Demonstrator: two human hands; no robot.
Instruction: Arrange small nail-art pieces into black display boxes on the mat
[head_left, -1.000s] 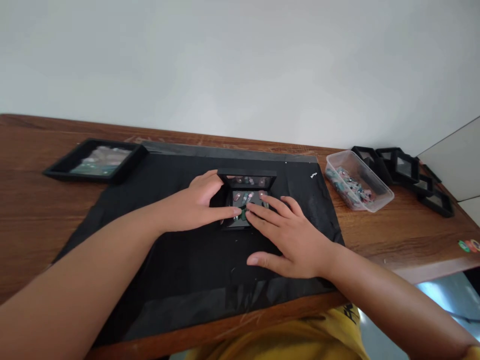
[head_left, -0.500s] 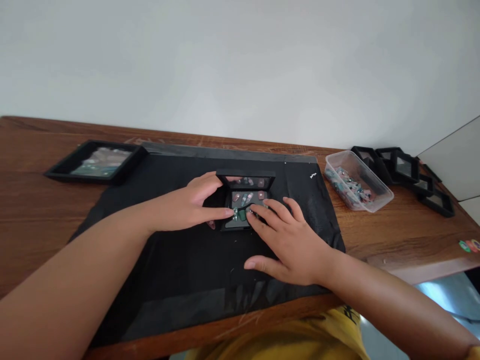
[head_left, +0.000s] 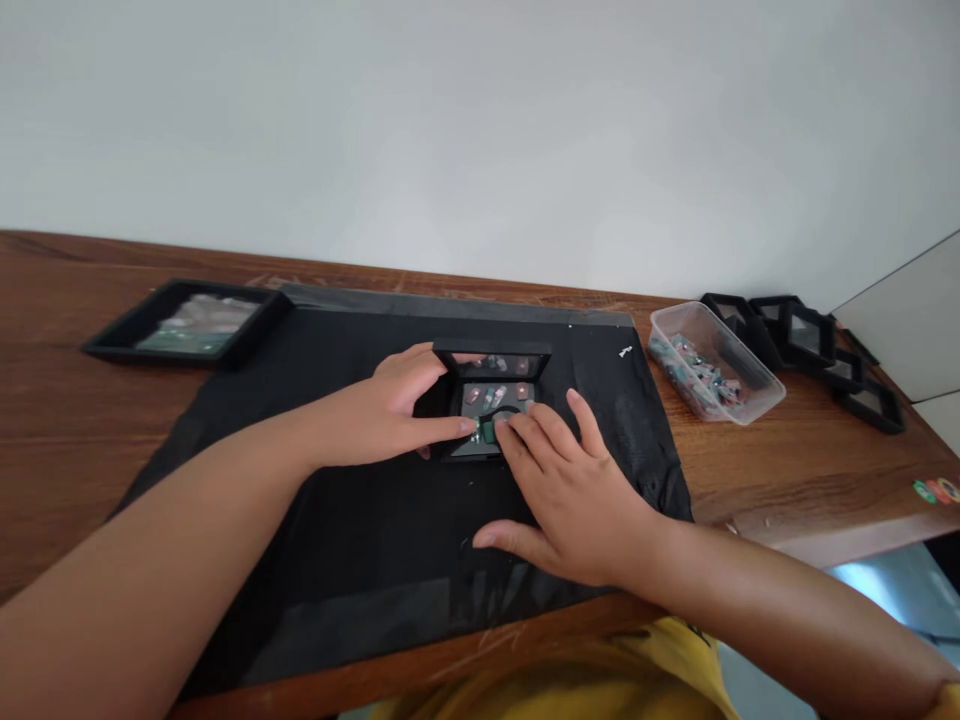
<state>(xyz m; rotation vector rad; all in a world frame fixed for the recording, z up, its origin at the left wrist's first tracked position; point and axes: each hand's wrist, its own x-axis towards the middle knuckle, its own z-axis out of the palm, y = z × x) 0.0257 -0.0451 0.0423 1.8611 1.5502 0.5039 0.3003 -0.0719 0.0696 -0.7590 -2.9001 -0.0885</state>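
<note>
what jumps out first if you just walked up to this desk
Two bare hands meet over a small open black display case at the middle of a black mat; the left hand steadies its side, the right hand fingers small pieces inside. A clear plastic tub of similar pieces sits far right.

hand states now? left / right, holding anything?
Left hand: open, fingers spread around the left side of the small black case, index tip on the pieces inside.
Right hand: open, fingertips on the green piece in the case; grasps nothing.

Soft, even daylight, faint shadows, slight wide-angle bending at edges, small details blurry.
</note>
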